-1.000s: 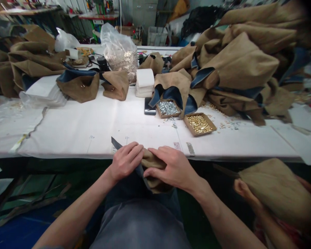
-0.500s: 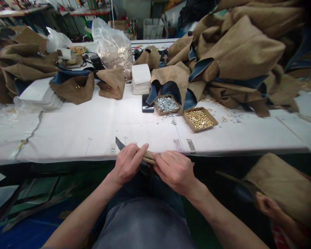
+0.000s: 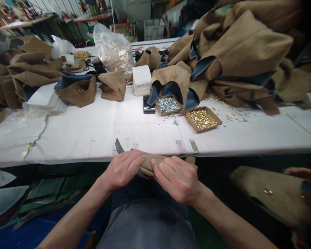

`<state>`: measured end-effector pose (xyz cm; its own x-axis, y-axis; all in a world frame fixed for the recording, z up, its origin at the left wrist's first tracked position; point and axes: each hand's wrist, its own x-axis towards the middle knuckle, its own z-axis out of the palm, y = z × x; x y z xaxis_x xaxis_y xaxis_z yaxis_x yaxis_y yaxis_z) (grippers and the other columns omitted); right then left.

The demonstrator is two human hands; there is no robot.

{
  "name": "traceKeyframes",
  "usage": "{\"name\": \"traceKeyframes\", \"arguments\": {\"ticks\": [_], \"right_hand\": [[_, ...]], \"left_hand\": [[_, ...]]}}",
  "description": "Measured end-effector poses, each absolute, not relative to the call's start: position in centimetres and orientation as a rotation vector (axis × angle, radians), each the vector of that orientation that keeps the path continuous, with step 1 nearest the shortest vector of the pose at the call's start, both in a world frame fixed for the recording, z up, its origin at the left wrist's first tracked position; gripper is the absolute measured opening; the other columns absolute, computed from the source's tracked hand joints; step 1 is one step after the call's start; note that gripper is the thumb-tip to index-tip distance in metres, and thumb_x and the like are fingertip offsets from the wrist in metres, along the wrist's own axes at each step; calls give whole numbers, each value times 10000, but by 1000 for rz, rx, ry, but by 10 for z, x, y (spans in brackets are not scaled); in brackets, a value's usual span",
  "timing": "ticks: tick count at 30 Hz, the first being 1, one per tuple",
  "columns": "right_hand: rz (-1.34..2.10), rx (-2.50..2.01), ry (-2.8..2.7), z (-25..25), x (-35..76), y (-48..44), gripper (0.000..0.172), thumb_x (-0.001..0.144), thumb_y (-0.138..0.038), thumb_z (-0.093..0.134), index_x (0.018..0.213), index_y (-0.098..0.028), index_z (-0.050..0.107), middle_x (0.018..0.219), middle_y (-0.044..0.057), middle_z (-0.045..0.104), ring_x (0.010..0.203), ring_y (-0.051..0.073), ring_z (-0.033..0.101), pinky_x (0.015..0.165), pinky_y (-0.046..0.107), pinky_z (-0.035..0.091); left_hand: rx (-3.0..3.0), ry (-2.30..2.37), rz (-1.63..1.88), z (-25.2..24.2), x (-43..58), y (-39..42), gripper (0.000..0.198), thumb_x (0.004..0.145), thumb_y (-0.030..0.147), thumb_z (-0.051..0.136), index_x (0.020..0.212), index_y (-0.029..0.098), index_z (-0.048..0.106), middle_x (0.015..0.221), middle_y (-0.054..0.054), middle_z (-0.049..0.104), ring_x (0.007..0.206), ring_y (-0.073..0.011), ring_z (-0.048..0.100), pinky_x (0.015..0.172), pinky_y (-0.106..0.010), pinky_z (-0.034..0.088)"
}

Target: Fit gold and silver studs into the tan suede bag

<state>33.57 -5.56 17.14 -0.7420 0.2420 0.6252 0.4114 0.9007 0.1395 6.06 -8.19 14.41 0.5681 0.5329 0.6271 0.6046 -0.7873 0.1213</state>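
Note:
Both of my hands grip one folded piece of brown suede-like material (image 3: pixel 155 159) at the table's front edge, above my lap. My left hand (image 3: pixel 124 166) is closed over its left part, and a dark blue-grey pointed strip (image 3: pixel 119 146) sticks out past the knuckles. On the right part my right hand (image 3: pixel 177 176) is closed, with its thumb pressed on the top near the middle. The undersides of the piece and my curled fingertips are hidden.
Beyond my hands on the white table (image 3: pixel 75 131) stand a box of gold rings (image 3: pixel 202 119), a box of silver pieces (image 3: pixel 168 104), a phone (image 3: pixel 148 104) and white cards (image 3: pixel 141 79). Brown bags (image 3: pixel 248 52) pile up at right. A co-worker's hand (image 3: pixel 303 173) holds another bag (image 3: pixel 272 193).
The brown piece has turned to show more of its flat face between my hands, which have shifted slightly. At right, the co-worker's bag has turned, showing a ring.

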Motion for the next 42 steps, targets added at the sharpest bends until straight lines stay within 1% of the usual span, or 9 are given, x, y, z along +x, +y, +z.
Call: {"name": "traceKeyframes", "arguments": {"ticks": [12, 15, 20, 26, 30, 34, 36, 40, 42], "right_hand": [[-217, -520, -2378, 160, 346, -75, 139, 1109, -56, 735, 1233, -56, 797, 785, 34, 580, 735, 234, 525, 650, 467, 401], [-175, -526, -2405, 156, 350, -81, 261, 1122, -65, 682, 1364, -5, 757, 805, 49, 588, 753, 248, 535, 660, 473, 410], [-144, -536, -2404, 156, 350, -89, 352, 1099, -41, 696, 1444, 27, 711, 823, 58, 594, 783, 259, 553, 693, 464, 454], [151, -549, -2311, 169, 347, -97, 298, 1126, -33, 693, 1422, -32, 725, 829, 43, 592, 756, 225, 544, 680, 416, 439], [489, -597, -2275, 182, 348, -84, 189, 1173, -304, 819, 1269, -150, 769, 856, 24, 664, 738, 195, 600, 666, 380, 450], [628, -642, -2269, 193, 347, -71, 815, 947, -767, 955, 1468, -178, 739, 1102, 78, 789, 921, 261, 737, 801, 400, 575], [603, -635, -2326, 192, 344, -70, 958, 913, -834, 942, 1556, -168, 697, 1206, 112, 800, 1028, 310, 760, 870, 431, 587], [568, -651, -2338, 183, 338, -76, 678, 1062, -672, 905, 1479, -162, 743, 1113, 90, 796, 955, 284, 740, 808, 414, 543], [606, -639, -2305, 178, 335, -78, 677, 1063, -665, 909, 1473, -147, 758, 1099, 89, 796, 930, 271, 731, 807, 404, 540]], "left_hand": [[-2714, -1049, -1222, 133, 72, -94, 416, 1194, 232, 500, 1559, 66, 609, 1341, -248, 806, 1269, -344, 806, 1086, -519, 714], [-2716, -1148, -1360, 128, 75, -95, 456, 1158, 318, 611, 1570, 123, 622, 1280, -219, 815, 1167, -339, 804, 985, -515, 697], [-2653, -1284, -1639, 132, 84, -95, 279, 1038, 295, 752, 1303, 211, 737, 1028, -113, 795, 860, -249, 701, 748, -418, 555], [-2541, -1198, -1643, 129, 84, -104, 311, 1155, 409, 680, 1373, 188, 705, 1097, -147, 811, 911, -276, 719, 798, -456, 562], [-2606, -1120, -1507, 128, 78, -104, 367, 1198, 443, 606, 1388, 140, 687, 1094, -166, 797, 916, -285, 699, 805, -453, 560], [-2655, -1032, -1398, 134, 77, -103, 448, 1238, 445, 442, 1399, 97, 675, 1084, -185, 783, 932, -299, 681, 815, -468, 552], [-2635, -1011, -1411, 135, 78, -105, 457, 1241, 449, 430, 1394, 96, 676, 1091, -185, 788, 937, -298, 689, 814, -470, 543], [-2593, -1076, -1467, 126, 78, -107, 499, 1221, 566, 524, 1370, 118, 686, 1126, -179, 799, 982, -307, 720, 860, -482, 543], [-2585, -1132, -1496, 120, 78, -107, 497, 1210, 581, 549, 1360, 129, 692, 1148, -178, 800, 1048, -325, 738, 918, -499, 553]]}}
